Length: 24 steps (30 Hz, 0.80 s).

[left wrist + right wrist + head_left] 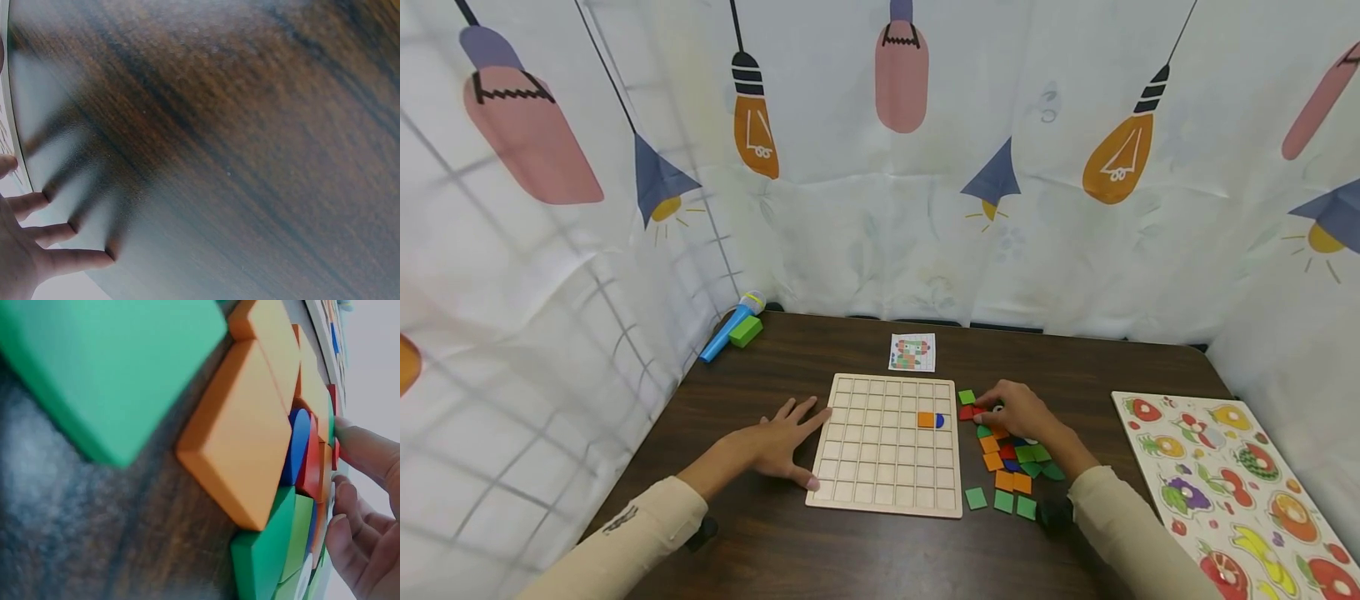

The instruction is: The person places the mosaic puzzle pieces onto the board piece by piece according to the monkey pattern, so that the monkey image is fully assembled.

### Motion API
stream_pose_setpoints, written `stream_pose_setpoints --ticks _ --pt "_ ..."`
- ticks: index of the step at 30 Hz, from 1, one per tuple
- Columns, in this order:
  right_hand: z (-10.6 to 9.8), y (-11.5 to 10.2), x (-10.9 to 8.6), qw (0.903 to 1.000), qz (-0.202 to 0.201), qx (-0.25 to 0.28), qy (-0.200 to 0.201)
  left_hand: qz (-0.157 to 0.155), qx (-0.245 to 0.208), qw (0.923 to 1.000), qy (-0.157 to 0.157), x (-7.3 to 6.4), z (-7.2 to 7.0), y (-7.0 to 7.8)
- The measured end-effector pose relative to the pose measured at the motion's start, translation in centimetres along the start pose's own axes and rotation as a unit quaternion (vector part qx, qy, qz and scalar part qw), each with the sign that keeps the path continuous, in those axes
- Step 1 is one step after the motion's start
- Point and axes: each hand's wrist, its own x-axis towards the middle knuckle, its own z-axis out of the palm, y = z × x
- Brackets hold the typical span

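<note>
My left hand (778, 446) lies with spread fingers at the left side of a wooden grid board (880, 497), its thumb and index finger touching the edge. On the board, an orange square tile (926, 420) sits beside a blue half-round tile (939, 421). Off the board's right edge, my right hand (1018, 412) has its thumb and index finger at either side of a red tile (978, 411), pinching it. Another red tile (966, 413) is next to it. The right wrist view shows the curled fingers (347, 544) low over the tile pile.
Loose orange tiles (1004, 480), green tiles (1003, 501) and others lie right of the board. A pattern card (912, 352) is behind it. A blue toy microphone (730, 328) and green block (746, 332) stand back left; a fruit puzzle board (1213, 442) lies at right.
</note>
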Motion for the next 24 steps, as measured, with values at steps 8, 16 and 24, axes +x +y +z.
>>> stream_pose_setpoints --ticks 8,16,24 --pt "-0.04 0.13 -0.10 1.0000 -0.002 0.003 -0.005 0.000 0.002 1.0000 -0.004 0.20 0.15 -0.16" --pt "-0.01 0.51 -0.02 0.9989 -0.040 0.015 -0.020 -0.006 0.001 1.0000 -0.003 0.18 0.14 -0.16" --pt "-0.03 0.48 -0.02 0.9983 -0.047 0.010 -0.033 -0.004 -0.002 1.0000 -0.005 -0.04 -0.12 0.17"
